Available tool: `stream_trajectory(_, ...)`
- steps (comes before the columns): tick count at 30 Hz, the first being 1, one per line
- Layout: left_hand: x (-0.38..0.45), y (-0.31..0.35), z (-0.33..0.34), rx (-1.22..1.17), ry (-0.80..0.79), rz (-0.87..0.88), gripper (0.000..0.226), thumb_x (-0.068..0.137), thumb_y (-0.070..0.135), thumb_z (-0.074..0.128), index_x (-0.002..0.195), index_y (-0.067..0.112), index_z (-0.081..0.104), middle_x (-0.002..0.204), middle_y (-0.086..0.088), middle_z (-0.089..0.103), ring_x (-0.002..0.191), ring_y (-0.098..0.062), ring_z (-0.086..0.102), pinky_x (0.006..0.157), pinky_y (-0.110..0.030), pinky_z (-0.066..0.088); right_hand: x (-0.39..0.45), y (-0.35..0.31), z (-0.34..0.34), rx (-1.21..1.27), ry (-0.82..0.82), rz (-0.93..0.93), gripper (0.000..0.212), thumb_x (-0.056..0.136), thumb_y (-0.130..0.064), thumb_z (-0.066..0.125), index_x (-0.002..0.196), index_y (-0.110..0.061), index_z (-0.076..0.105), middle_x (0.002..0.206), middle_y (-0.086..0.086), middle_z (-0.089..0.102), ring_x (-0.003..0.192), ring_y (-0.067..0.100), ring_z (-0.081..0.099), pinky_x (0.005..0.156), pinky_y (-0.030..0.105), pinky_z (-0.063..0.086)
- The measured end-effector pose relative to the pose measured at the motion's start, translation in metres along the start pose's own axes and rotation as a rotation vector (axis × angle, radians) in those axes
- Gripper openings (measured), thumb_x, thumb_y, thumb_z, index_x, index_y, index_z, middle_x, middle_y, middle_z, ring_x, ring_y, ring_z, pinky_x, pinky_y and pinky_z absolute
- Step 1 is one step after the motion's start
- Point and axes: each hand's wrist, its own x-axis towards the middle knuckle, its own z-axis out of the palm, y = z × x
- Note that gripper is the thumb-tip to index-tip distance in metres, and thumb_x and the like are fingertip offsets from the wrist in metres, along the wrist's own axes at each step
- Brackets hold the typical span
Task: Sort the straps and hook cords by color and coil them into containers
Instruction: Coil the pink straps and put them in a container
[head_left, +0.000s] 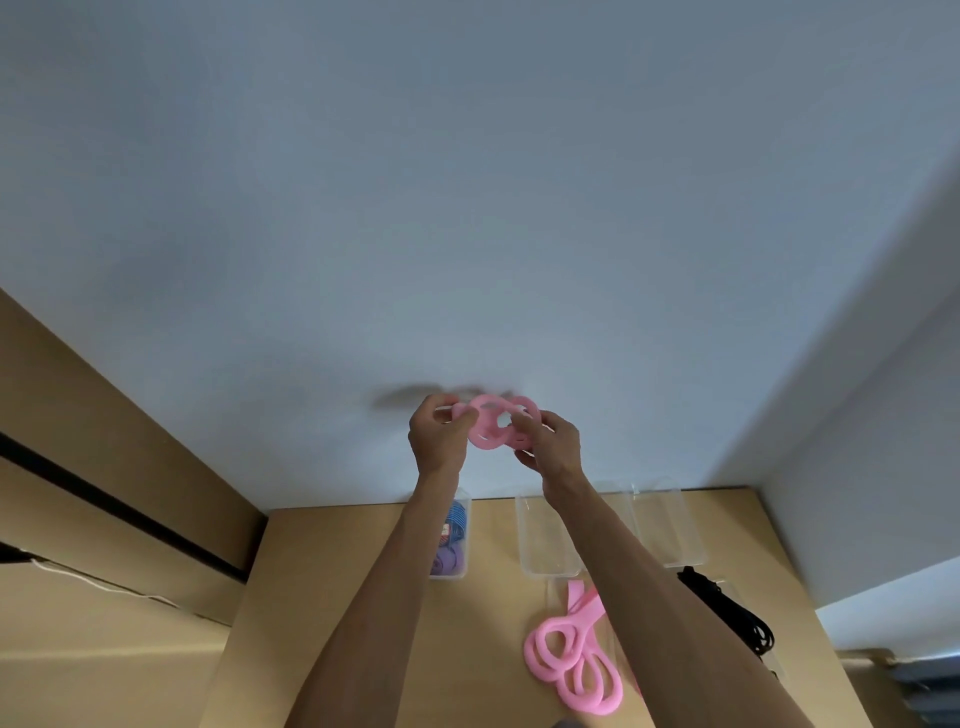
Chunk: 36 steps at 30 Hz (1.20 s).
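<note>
The person holds a pink cord (497, 422) up high in front of the wall, between both hands. The left hand (440, 439) pinches its left loop with curled fingers. The right hand (551, 442) grips its right loop the same way. Down on the desk (332, 597), another pink cord (571, 660) lies near clear boxes (545, 540). A black cord (727, 608) lies to the right.

- Both hands, raised before a pale wall, hold a looped pink cord (497, 422): left hand (438, 435) pinches one end, right hand (554, 446) grips the other.
- On the tabletop (363, 571) below lie another pink cord coil (571, 662) and black cords (730, 608).
- A clear container (464, 540) holds blue and purple straps.
- Two more clear containers (540, 540) stand beside it.
</note>
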Motion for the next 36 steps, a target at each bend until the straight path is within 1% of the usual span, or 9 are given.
stream_trajectory(2,0.000,0.001,-0.003,-0.018,-0.010,-0.003,0.031,0.075,0.011,0.080,0.100,0.022,0.065,0.087,0.009,0.068,0.079,-0.006,0.065,0.065,-0.021,0.050,0.000,0.002,0.002,0.003,0.101,-0.017,0.005,0.078,-0.012,0.075,0.083,-0.011,0.073,0.078,0.010,0.071,0.074,0.026,0.067,0.069,0.033,0.058)
stream_trajectory(5,-0.007,0.000,-0.002,0.050,-0.018,0.047,0.034,0.077,0.011,0.078,0.106,0.019,0.062,0.085,0.011,0.066,0.079,-0.006,0.065,0.063,-0.018,0.049,-0.001,-0.002,0.010,-0.106,0.283,-0.076,0.019,0.076,-0.012,0.075,0.094,-0.014,0.066,0.082,0.006,0.073,0.072,0.023,0.071,0.067,0.032,0.061)
stream_trajectory(8,-0.020,0.000,0.006,0.110,0.014,0.168,0.028,0.080,0.008,0.076,0.099,0.021,0.060,0.080,0.015,0.063,0.074,-0.006,0.063,0.058,-0.010,0.047,-0.007,-0.007,0.023,-0.265,0.390,-0.216,0.031,0.084,-0.017,0.072,0.109,-0.018,0.055,0.085,0.001,0.069,0.065,0.008,0.065,0.054,0.013,0.048)
stream_trajectory(11,-0.026,0.002,0.010,0.123,0.057,0.270,0.020,0.082,0.006,0.077,0.090,0.012,0.059,0.076,0.005,0.062,0.067,-0.011,0.058,0.055,-0.016,0.047,-0.014,-0.007,0.035,-0.301,0.318,-0.363,0.023,0.087,-0.010,0.068,0.102,-0.023,0.056,0.088,-0.006,0.068,0.072,0.008,0.066,0.057,0.007,0.047)
stream_trajectory(14,-0.028,0.006,0.009,0.089,0.051,0.318,0.025,0.084,0.015,0.080,0.083,0.006,0.057,0.072,-0.004,0.061,0.062,-0.012,0.056,0.053,-0.018,0.048,-0.019,-0.003,0.041,-0.260,0.256,-0.409,0.023,0.087,-0.007,0.063,0.106,-0.021,0.065,0.101,-0.004,0.069,0.087,0.013,0.068,0.074,0.030,0.059)
stream_trajectory(18,-0.028,0.006,0.004,0.037,0.000,0.311,0.021,0.085,0.024,0.080,0.087,0.009,0.066,0.077,0.005,0.067,0.072,0.000,0.062,0.064,-0.010,0.051,-0.021,-0.003,0.043,-0.191,0.287,-0.427,0.012,0.088,-0.021,0.070,0.095,-0.023,0.060,0.080,-0.012,0.069,0.072,0.007,0.067,0.063,0.031,0.060)
stream_trajectory(22,-0.030,0.006,0.000,-0.133,-0.104,0.183,0.014,0.090,0.023,0.074,0.104,0.018,0.077,0.095,0.009,0.076,0.091,-0.005,0.070,0.080,-0.022,0.058,-0.024,-0.007,0.042,-0.155,0.266,-0.424,0.028,0.089,-0.037,0.075,0.083,-0.014,0.060,0.068,-0.007,0.066,0.057,0.013,0.063,0.055,0.030,0.057)
stream_trajectory(32,-0.025,0.011,0.007,-0.097,-0.092,0.146,0.012,0.079,0.020,0.085,0.086,0.015,0.077,0.079,0.006,0.075,0.078,-0.012,0.071,0.073,-0.026,0.061,-0.032,-0.006,0.036,0.196,0.256,-0.314,0.035,0.075,-0.009,0.083,0.101,-0.008,0.060,0.080,0.005,0.069,0.063,0.011,0.067,0.055,0.019,0.052)
stream_trajectory(36,-0.026,0.005,0.010,-0.173,-0.118,0.038,0.013,0.083,0.008,0.078,0.087,0.020,0.079,0.082,0.003,0.076,0.082,-0.016,0.072,0.076,-0.029,0.061,-0.028,-0.012,0.036,0.115,0.156,-0.332,0.014,0.076,-0.004,0.075,0.087,-0.004,0.067,0.077,0.010,0.067,0.068,0.018,0.061,0.063,0.032,0.054)
